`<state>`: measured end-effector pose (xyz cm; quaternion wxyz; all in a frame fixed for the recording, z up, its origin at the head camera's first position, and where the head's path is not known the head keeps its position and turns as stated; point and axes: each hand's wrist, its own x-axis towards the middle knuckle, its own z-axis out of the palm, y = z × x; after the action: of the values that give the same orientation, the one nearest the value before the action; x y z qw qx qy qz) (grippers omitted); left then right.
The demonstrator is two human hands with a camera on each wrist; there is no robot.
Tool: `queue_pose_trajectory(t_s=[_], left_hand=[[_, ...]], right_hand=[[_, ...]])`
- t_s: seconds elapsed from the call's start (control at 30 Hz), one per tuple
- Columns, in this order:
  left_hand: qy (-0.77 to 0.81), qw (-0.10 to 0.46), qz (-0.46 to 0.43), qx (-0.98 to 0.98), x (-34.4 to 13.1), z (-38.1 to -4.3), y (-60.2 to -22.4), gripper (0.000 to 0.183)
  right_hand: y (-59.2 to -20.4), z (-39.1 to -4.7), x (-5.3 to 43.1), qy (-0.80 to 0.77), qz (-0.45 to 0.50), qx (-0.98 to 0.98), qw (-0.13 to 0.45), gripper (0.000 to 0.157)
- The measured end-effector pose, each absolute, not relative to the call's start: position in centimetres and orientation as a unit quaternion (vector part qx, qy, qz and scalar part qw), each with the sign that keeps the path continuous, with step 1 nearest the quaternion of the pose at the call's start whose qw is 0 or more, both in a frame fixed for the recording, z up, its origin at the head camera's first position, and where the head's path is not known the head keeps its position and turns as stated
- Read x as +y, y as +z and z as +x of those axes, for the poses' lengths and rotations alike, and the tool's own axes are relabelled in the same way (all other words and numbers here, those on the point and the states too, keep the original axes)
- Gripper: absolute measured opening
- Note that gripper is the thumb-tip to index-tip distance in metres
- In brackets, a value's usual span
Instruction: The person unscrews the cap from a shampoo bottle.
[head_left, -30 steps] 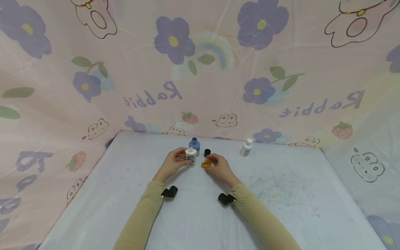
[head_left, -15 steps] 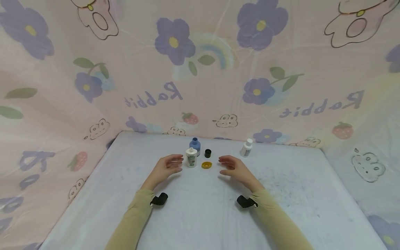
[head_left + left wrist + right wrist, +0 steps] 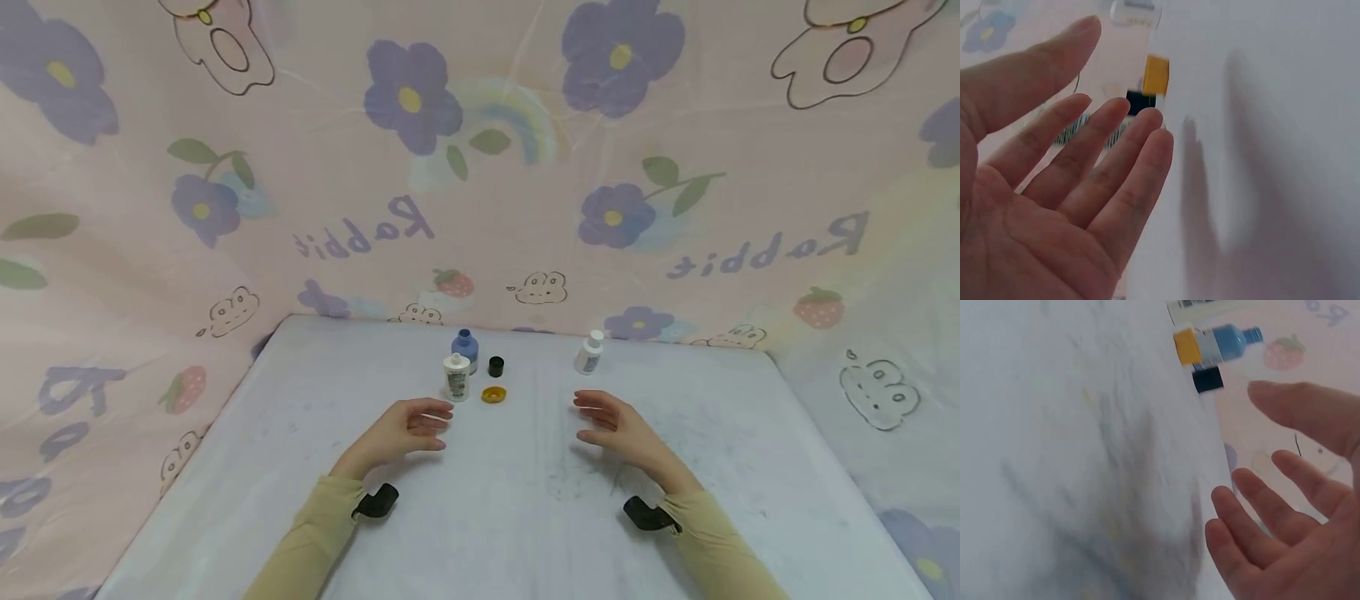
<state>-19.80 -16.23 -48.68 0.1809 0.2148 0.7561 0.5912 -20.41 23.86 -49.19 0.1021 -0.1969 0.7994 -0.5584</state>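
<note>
two hands point(image 3: 397, 431) near three bottles point(image 3: 457, 383), two caps point(image 3: 496, 367)

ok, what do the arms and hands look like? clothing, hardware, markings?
Left hand and right hand: bare, no gloves or rings visible. Sleeves: long, plain, pale khaki-yellow. A small, bent black device sits at each cuff's inner side. No cables or readable markings visible.

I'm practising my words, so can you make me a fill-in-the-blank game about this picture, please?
1. Besides two white bottles, there is one ____ bottle.
2. In the head view, the cap just behind the yellow cap is ____.
3. The left hand and right hand hold ____.

Missing words: blue; black; nothing.
</note>
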Motion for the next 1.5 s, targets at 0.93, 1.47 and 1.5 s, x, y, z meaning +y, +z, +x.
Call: queue_pose_trajectory(t_s=[0.93,1.47,1.5], left_hand=[[0.622,0.175,0.259,0.718,-1.7,-23.7,-49.2,0.060],[0.626,0.139,0.210,0.738,3.5,-27.7,-48.7,0.065],[0.630,0.141,0.208,0.735,3.7,-27.8,-48.7,0.066]], right_hand=[[-47.7,-24.0,28.0,-0.568,-0.093,0.816,0.043,0.068],[-47.4,-27.6,26.3,-0.592,-0.108,0.799,-0.014,0.057],[-47.5,-27.7,26.2,-0.594,-0.112,0.797,-0.015,0.058]])
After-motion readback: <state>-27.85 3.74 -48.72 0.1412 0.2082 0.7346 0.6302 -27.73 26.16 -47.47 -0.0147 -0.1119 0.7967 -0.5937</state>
